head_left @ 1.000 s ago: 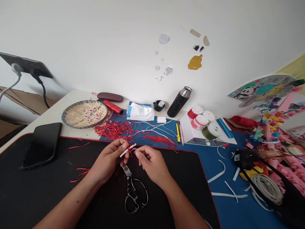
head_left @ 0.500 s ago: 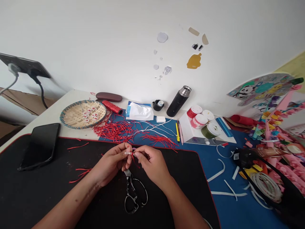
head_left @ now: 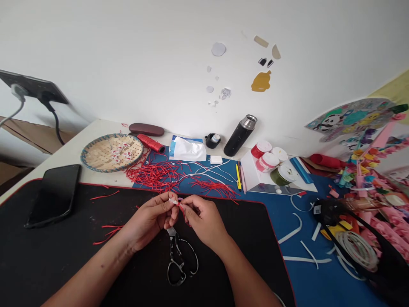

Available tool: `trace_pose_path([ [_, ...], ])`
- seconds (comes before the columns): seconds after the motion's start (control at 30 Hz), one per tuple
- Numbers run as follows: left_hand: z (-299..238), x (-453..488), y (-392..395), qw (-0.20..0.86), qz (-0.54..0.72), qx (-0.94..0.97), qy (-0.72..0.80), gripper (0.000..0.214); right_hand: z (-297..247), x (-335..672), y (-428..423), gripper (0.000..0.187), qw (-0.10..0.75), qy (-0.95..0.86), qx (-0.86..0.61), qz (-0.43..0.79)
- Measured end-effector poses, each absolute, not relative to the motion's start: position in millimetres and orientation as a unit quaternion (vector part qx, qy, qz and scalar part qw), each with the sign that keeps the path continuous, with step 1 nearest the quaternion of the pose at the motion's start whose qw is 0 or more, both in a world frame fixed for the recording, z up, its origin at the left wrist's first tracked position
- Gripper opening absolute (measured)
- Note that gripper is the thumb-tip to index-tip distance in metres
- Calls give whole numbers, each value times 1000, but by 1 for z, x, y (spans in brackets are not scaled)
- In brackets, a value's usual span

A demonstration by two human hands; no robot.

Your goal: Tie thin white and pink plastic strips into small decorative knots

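My left hand [head_left: 147, 222] pinches a small white strip [head_left: 173, 201] bound with red cord [head_left: 182, 209]; my right hand [head_left: 203, 222] closes on that cord alongside. Both are held above the black desk mat [head_left: 47, 256], black-handled scissors [head_left: 177, 260] lying directly below.

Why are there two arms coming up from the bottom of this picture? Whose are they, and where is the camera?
The camera is worn on a person's head and looks down, so these arms are that person's own, just as you see yours. The left hand and right hand pinch a small white strip with thin red cord at it. Below them, scissors lie on a black desk mat. Farther away is a heap of red cords beside a woven basket.
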State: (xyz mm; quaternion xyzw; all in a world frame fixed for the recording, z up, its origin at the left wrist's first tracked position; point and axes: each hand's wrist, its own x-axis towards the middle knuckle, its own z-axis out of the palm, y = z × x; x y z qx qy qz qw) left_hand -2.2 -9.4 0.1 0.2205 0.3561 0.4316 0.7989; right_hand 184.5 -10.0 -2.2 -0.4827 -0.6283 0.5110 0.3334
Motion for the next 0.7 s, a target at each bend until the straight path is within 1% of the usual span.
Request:
trace_pose_path([
  [0.2,-1,-4,-8,757,463,244,390,31,1,184,-10,22,351,-576,-459,578],
  [0.33,-2,-5,-9,685,491,327,427,42,1,184,-10,23,361,-553,-458,596],
  [0.5,-1,-5,-11,610,459,435,477,28,-1,183,-10,23,358,-554,-462,593],
  [0.6,1,-5,-11,572,450,477,493,28,-3,183,-10,22,356,-565,-466,581],
  [0.7,3,-5,-10,543,432,505,514,33,-7,183,-10,22,346,-574,-470,574],
])
